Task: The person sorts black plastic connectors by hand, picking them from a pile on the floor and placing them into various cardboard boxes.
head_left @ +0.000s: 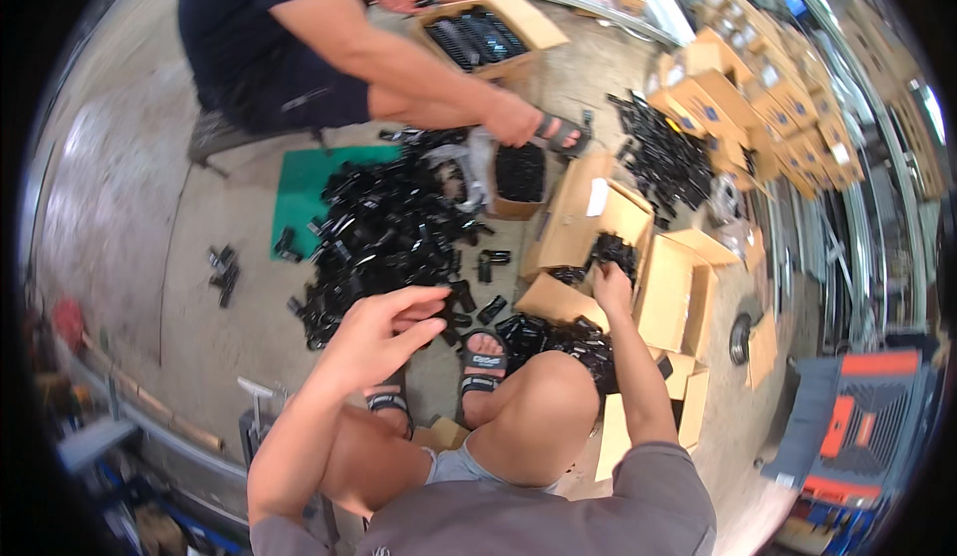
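My left hand hovers over the near edge of a large heap of glossy black parts, its fingers stretched out and the thumb apart, holding nothing. On the right, my right hand reaches into an open cardboard box. Its fingers are curled against small black parts lying in that box, and whatever they grip is too small and partly hidden. Another pile of black parts lies between my right knee and the box.
Opposite me a seated person reaches down by a small box of black pieces. A filled carton stands behind. An empty open box is at right, near stacked cartons and a grey-red machine.
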